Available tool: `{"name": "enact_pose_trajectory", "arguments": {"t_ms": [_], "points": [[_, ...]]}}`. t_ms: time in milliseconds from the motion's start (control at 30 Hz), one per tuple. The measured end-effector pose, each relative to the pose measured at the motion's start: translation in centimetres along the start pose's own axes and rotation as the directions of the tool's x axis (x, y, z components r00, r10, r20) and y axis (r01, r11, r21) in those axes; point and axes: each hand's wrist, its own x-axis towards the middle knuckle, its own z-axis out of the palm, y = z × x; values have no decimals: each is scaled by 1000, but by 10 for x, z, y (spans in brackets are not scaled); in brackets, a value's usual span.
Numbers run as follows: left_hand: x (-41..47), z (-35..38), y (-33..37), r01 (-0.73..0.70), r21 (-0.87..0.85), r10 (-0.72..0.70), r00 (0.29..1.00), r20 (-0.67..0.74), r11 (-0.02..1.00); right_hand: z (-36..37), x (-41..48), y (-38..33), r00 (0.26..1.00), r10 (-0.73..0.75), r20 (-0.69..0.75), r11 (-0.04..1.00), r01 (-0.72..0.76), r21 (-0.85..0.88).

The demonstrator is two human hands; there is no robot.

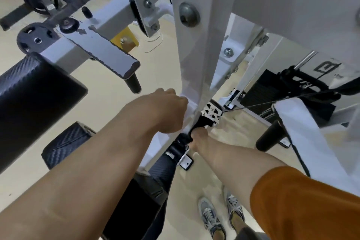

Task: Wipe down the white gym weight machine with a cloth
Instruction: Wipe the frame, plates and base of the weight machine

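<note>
While the left hand (167, 111) presses a white cloth (188, 110) on the white machine post (192, 60), fingers closed on it, right hand (198, 138) just beside, wrapped round a black handle (196, 125)

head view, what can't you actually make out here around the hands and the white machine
- Cloth: only white slivers show; the left hand covers the rest.
- Left hand's fingers: curled out of sight against the white upright post.
- Right hand: mostly hidden behind the black part it reaches; its grip is unclear.
- Top of the post: cut off by the upper edge.
- Black logo on the far panel: partly blocked, unreadable.
</note>
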Motion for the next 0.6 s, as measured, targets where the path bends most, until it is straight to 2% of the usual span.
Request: {"name": "enact_pose_trajectory", "arguments": {"t_ms": [167, 267, 367, 467, 534, 601], "points": [[-4, -6, 3, 10, 5, -11, 999, 53, 1000, -5, -72, -27, 983, -138, 117, 987, 127, 97], [-8, -11, 6, -3, -3, 3, 999, 46, 1000, -11, -130, -44, 941, -298, 158, 952, 306, -28], [-9, -11, 10, -28, 36, 27, 999, 31, 999, -18, -188, -61, 875, -451, 178, 867, 476, -147], [-11, -14, 16, -35, -55, 33, 999, -37, 998, -20, -230, -73, 749, -632, 197, 730, 661, -171], [-16, -18, 20, -47, -183, 20, 990, -142, 982, -20, -243, -77, 605, -765, 220, 567, 796, -214], [-24, -22, 17, -104, -319, 0, 951, -309, 942, -20, -246, -77, 459, -853, 249, 411, 884, -224]]}}
